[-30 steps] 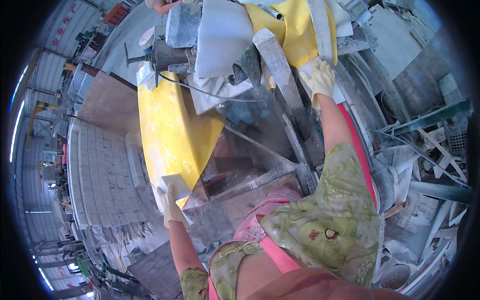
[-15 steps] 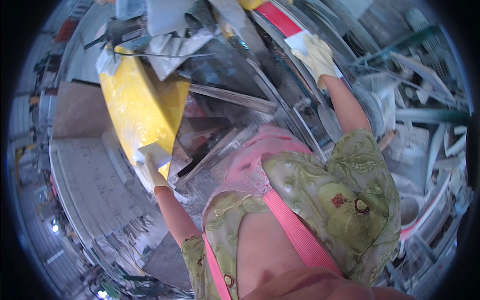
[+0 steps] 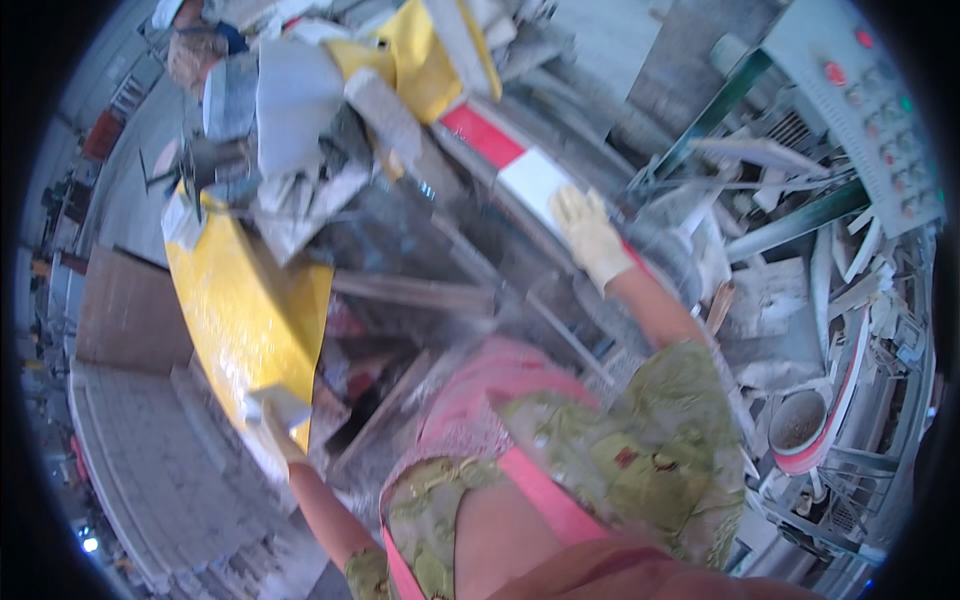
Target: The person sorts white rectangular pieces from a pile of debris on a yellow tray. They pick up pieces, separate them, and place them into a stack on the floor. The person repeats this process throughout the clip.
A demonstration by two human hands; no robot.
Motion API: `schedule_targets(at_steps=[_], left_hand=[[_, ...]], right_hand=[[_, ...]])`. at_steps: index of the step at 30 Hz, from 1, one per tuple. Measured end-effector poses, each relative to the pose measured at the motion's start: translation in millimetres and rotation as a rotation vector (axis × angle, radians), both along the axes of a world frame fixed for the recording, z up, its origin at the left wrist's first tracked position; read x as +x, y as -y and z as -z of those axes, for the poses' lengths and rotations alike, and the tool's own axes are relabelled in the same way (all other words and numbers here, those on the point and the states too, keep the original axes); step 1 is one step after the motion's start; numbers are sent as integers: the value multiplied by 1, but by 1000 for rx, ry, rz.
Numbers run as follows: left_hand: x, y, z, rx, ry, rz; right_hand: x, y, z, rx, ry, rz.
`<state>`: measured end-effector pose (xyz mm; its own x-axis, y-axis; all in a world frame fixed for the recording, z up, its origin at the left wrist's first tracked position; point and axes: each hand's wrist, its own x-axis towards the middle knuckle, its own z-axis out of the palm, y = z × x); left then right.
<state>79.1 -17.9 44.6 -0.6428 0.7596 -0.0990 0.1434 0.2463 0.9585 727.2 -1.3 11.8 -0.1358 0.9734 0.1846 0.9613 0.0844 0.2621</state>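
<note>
Workshop clutter fills the surroundings: a stack of pale slabs [image 3: 160, 465] on the left with a brown board [image 3: 135, 312] beyond it, and a pale control panel [image 3: 850, 110] with red and green buttons at the upper right. Near the top left edge, another person [image 3: 197, 58] is partly in view, well apart from the wearer's hands.

Both of the wearer's hands are in pale gloves. Down on the left, the left hand [image 3: 272, 440] grips a small white tile [image 3: 282, 404] at its near edge; blur hides the exact finger placement. The tile is at the lower end of a glossy yellow sheet [image 3: 235, 300], which slopes down toward the wearer.

On the other side, the right hand [image 3: 590, 235] is open, palm down, its fingers laid over the near end of a long white slab [image 3: 532, 188]. That slab lies along a narrow red strip [image 3: 484, 137], which shows beyond it and also past the hand. Between the two hands are loose boards [image 3: 415, 292], and a pink apron [image 3: 490, 390] covers the wearer's front.
</note>
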Motion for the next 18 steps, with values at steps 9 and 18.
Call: schedule_targets(at_steps=[9, 18], left_hand=[[5, -1, -2, -1, -43, 16], [15, 1, -13, -28, 33, -10]], right_hand=[[17, -25, -23, 104, -200, -53], [2, -59, -19, -11, -136, -104]])
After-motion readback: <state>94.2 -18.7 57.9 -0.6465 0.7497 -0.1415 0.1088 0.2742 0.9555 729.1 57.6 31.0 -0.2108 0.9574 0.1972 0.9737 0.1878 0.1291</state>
